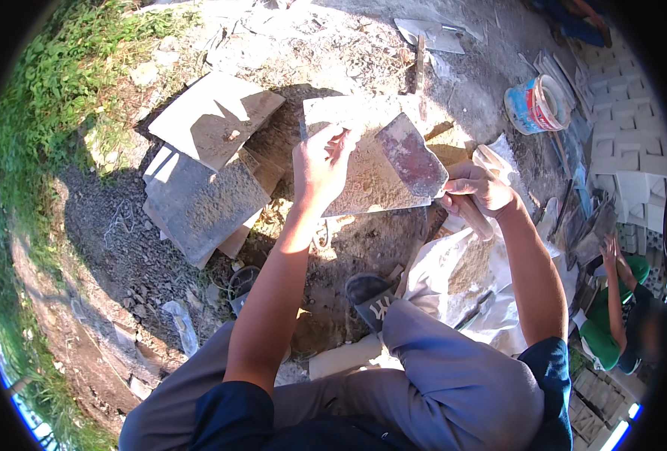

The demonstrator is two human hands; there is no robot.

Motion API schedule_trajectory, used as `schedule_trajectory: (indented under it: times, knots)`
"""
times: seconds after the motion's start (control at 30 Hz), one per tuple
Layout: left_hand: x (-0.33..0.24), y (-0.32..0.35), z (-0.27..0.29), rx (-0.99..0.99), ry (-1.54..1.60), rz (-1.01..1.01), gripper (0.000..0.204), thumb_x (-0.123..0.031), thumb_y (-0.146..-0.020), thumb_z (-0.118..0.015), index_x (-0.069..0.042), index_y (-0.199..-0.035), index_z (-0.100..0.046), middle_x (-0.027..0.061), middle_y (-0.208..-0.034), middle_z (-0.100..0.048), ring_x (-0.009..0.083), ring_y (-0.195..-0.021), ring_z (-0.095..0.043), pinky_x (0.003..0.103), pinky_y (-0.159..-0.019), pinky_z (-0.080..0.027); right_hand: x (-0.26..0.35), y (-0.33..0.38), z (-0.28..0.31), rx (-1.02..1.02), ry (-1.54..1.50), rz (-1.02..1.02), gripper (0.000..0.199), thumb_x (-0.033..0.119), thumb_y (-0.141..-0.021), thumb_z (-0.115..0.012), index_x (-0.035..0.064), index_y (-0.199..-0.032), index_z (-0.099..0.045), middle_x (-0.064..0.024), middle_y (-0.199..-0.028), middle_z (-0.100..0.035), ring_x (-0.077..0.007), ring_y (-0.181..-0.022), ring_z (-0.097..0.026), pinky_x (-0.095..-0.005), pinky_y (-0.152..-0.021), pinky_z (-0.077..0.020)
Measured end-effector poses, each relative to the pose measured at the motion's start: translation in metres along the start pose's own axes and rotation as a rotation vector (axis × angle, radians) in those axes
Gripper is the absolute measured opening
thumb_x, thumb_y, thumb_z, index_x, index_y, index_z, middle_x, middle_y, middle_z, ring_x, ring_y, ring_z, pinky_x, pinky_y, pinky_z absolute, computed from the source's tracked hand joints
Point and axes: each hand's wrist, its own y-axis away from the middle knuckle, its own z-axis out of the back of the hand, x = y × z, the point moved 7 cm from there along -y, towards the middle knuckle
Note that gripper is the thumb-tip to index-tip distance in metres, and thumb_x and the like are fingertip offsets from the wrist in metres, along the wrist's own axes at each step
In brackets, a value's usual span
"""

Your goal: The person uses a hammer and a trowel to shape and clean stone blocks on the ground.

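A square dust-covered tile (360, 180) lies in front of me, its upper part bright in the sun. My left hand (322, 161) is over the tile's left side, fingers curled inward and the tips close together. Whatever those fingers hold, if anything, I cannot make out. In my right hand (484, 189), closed round its light wooden handle, is a trowel (412, 156). Its broad, stained grey-red blade slants up and left across the tile's right part. The blade hides some of the tile's face.
More slabs (209, 199) are stacked at the left on stony soil. A white sack (457, 278) with sandy material lies by my right knee. A blue and white bucket (536, 105) stands at the far right. Beyond the sack, another person in green (611, 316) sits near pale blocks (630, 150).
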Motion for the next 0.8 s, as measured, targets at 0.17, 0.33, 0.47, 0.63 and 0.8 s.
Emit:
schedule_trajectory:
  times: [0.17, 0.33, 0.47, 0.63, 0.8]
  knots:
    - [0.028, 0.007, 0.024, -0.154, -0.089, -0.008, 0.024, -0.02, -0.103, -0.064, 0.003, -0.101, -0.07, 0.0097, -0.092, -0.075, 0.0137, -0.085, -0.073, 0.027, -0.072, -0.055, 0.008, 0.009, 0.019, -0.269, 0.315, -0.01, 0.024, 0.024, -0.096, -0.071, 0.0016, -0.09, -0.068, -0.0014, -0.071, -0.059, -0.0101, -0.063, -0.056, -0.0266, -0.058, -0.0435]
    - [0.017, 0.03, 0.022, -0.316, -0.334, -0.296, 0.011, -0.011, -0.096, -0.067, -0.001, -0.099, -0.07, 0.0142, -0.093, -0.072, 0.0317, -0.092, -0.068, 0.042, -0.083, -0.054, -0.019, 0.009, 0.029, -0.761, 0.798, 0.078, 0.041, 0.027, -0.093, -0.075, -0.0017, -0.122, -0.071, -0.002, -0.067, -0.057, -0.0151, -0.067, -0.058, -0.0308, -0.066, -0.0483]
    - [0.023, 0.037, 0.011, -0.248, -0.435, -0.316, 0.01, -0.008, -0.095, -0.069, 0.002, -0.095, -0.067, 0.0162, -0.098, -0.071, 0.0303, -0.095, -0.068, 0.039, -0.085, -0.053, -0.037, 0.003, 0.008, -0.878, 0.839, 0.274, 0.047, 0.022, -0.092, -0.072, 0.0045, -0.135, -0.065, -0.0088, -0.072, -0.059, -0.0204, -0.071, -0.061, -0.0362, -0.069, -0.0491]
    - [0.005, 0.037, -0.008, -0.237, -0.433, -0.354, 0.008, -0.005, -0.09, -0.073, 0.0, -0.094, -0.068, 0.0146, -0.099, -0.07, 0.0329, -0.1, -0.064, 0.043, -0.089, -0.052, -0.036, -0.005, -0.004, -0.945, 1.048, 0.341, 0.041, 0.008, -0.09, -0.063, 0.0088, -0.13, -0.068, -0.0195, -0.099, -0.066, -0.0407, -0.09, -0.064, -0.0451, -0.082, -0.0527]
    - [0.0, 0.031, -0.014, -0.193, -0.481, -0.373, 0.008, -0.003, -0.091, -0.07, -0.001, -0.1, -0.071, 0.0136, -0.108, -0.07, 0.0331, -0.112, -0.061, 0.044, -0.099, -0.049, -0.031, -0.03, -0.021, -0.901, 1.257, 0.432, 0.065, -0.002, -0.077, -0.055, 0.0158, -0.14, -0.061, -0.0292, -0.116, -0.061, -0.0453, -0.109, -0.059, -0.049, -0.094, -0.0526]
